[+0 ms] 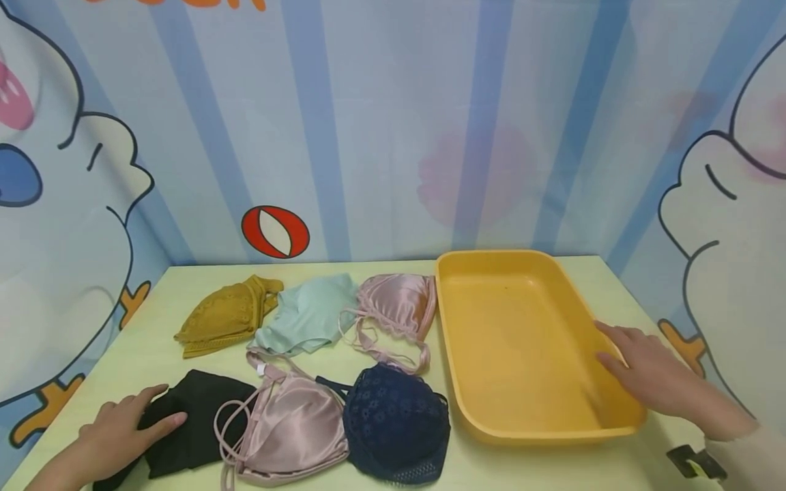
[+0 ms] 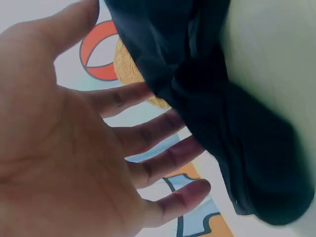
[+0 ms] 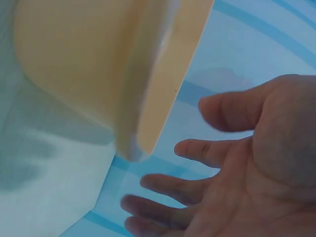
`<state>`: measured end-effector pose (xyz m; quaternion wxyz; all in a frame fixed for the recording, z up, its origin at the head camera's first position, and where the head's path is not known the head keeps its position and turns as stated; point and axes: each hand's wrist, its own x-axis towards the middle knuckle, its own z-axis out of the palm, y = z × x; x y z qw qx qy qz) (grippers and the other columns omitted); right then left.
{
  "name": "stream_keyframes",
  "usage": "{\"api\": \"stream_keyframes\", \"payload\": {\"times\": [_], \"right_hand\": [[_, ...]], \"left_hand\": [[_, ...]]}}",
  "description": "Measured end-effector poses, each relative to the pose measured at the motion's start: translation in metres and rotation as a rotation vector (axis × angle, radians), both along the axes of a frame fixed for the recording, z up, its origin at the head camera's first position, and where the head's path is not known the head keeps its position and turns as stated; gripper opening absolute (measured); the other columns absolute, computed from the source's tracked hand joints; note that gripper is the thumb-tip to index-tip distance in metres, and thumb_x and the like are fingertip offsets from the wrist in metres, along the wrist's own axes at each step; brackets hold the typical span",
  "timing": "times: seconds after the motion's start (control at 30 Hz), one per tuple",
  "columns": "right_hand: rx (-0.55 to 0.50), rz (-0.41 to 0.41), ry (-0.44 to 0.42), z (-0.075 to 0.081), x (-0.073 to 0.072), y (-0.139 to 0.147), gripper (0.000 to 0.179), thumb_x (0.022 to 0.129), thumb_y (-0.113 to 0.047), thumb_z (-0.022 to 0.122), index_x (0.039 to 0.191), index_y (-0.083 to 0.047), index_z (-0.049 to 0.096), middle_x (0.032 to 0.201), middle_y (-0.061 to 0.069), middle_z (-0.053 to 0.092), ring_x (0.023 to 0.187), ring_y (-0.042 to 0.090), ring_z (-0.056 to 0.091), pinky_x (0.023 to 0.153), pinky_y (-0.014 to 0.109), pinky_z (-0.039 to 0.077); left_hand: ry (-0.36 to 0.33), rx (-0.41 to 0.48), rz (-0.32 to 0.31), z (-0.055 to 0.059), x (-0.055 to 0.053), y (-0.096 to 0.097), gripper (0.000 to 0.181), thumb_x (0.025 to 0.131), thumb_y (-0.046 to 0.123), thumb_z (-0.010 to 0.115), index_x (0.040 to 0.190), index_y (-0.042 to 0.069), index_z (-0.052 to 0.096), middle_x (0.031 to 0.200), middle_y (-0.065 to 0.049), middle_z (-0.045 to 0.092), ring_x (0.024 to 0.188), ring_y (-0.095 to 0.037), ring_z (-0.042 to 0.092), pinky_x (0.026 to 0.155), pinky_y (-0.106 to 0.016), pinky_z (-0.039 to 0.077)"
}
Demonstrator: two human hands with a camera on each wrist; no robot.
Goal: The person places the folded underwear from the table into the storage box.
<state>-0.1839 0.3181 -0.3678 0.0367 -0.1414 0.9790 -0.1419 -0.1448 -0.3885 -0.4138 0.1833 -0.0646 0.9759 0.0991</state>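
Observation:
In the head view my left hand is at the left edge of a folded black garment, thumb spread from the fingers. The left wrist view shows its fingertips right at the cloth's edge, not curled round it. My right hand hovers by the right rim of a yellow plastic tray. Seen from the right wrist, this hand's fingers are spread and relaxed, a gap between them and the tray's rim. Right of the black garment lie a pink satin bra and a navy lace bra.
Behind these lie a mustard bra, a mint garment and another pink satin bra beside the tray. All rest on a pale yellow table. A striped cartoon backdrop closes off the back and sides.

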Motion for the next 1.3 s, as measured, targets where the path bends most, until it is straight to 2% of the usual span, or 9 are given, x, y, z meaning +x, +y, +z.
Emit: {"api": "stream_keyframes", "payload": {"times": [0.17,0.43,0.6,0.73,0.83,0.97,1.1,1.23,1.3], "right_hand": [[-0.005,-0.008,-0.083,0.0,0.001,0.003,0.053,0.101,-0.021,0.044,0.137,0.016,0.031,0.124,0.041,0.042,0.11,0.053,0.045,0.081,0.058,0.042],[0.041,0.012,-0.014,-0.003,0.001,0.005,0.037,0.094,0.0,0.048,0.125,0.021,0.044,0.115,0.035,0.05,0.102,0.047,0.053,0.073,0.048,0.048],[0.053,0.003,-0.009,-0.004,0.0,0.006,0.039,0.088,0.008,0.048,0.125,0.02,0.046,0.118,0.035,0.048,0.104,0.048,0.051,0.074,0.049,0.049],[0.045,-0.012,-0.028,-0.005,0.0,0.006,0.043,0.086,0.009,0.048,0.127,0.018,0.045,0.12,0.035,0.047,0.105,0.048,0.051,0.074,0.049,0.049],[0.033,-0.016,-0.045,-0.006,0.0,0.006,0.043,0.088,0.007,0.047,0.129,0.018,0.044,0.121,0.035,0.046,0.103,0.046,0.053,0.068,0.041,0.05],[0.012,-0.006,-0.064,-0.006,0.0,0.006,0.043,0.089,0.006,0.047,0.13,0.018,0.042,0.122,0.036,0.044,0.096,0.039,0.056,0.059,0.03,0.043],[-0.008,0.003,-0.066,-0.007,0.0,0.007,0.042,0.091,0.007,0.045,0.132,0.018,0.04,0.122,0.035,0.044,0.094,0.037,0.056,0.059,0.032,0.043],[-0.005,0.021,0.005,-0.01,0.002,0.009,0.038,0.092,0.008,0.045,0.129,0.017,0.044,0.118,0.033,0.048,0.1,0.044,0.054,0.068,0.042,0.049],[-0.006,0.022,0.025,-0.012,0.003,0.011,0.038,0.092,0.008,0.046,0.129,0.016,0.045,0.119,0.032,0.048,0.102,0.046,0.054,0.072,0.045,0.05]], "left_hand": [[0.042,0.029,-0.018,0.002,-0.007,0.007,0.103,0.078,0.074,0.051,0.133,-0.011,0.036,0.115,-0.04,0.046,0.097,-0.054,0.043,0.068,-0.064,0.037],[0.063,0.013,-0.03,-0.001,-0.014,0.014,0.104,0.073,0.073,0.059,0.13,-0.012,0.039,0.117,-0.041,0.045,0.101,-0.056,0.042,0.072,-0.068,0.036],[0.047,-0.014,-0.022,-0.005,-0.017,0.014,0.103,0.071,0.071,0.063,0.127,-0.013,0.042,0.112,-0.04,0.049,0.098,-0.055,0.045,0.071,-0.066,0.035],[0.037,0.005,-0.025,-0.005,-0.016,0.016,0.097,0.074,0.065,0.066,0.123,-0.015,0.042,0.113,-0.04,0.05,0.099,-0.055,0.048,0.071,-0.065,0.034],[0.055,0.027,-0.037,-0.006,-0.015,0.017,0.089,0.076,0.058,0.069,0.12,-0.016,0.042,0.114,-0.039,0.05,0.1,-0.054,0.05,0.071,-0.064,0.034],[0.113,0.063,-0.043,-0.004,-0.012,0.015,0.08,0.081,0.049,0.069,0.123,-0.013,0.039,0.114,-0.039,0.051,0.096,-0.054,0.052,0.07,-0.062,0.036],[0.193,0.133,-0.041,0.003,-0.005,0.009,0.077,0.087,0.042,0.066,0.132,-0.008,0.028,0.108,-0.038,0.052,0.09,-0.051,0.056,0.069,-0.056,0.043],[0.288,0.178,-0.035,0.013,0.003,0.007,0.067,0.091,0.03,0.064,0.134,0.0,0.023,0.082,-0.018,0.055,0.07,-0.033,0.058,0.061,-0.045,0.045],[0.347,0.173,-0.035,0.019,0.006,0.009,0.057,0.091,0.022,0.064,0.131,0.002,0.028,0.079,-0.011,0.053,0.064,-0.026,0.055,0.059,-0.042,0.043]]}}
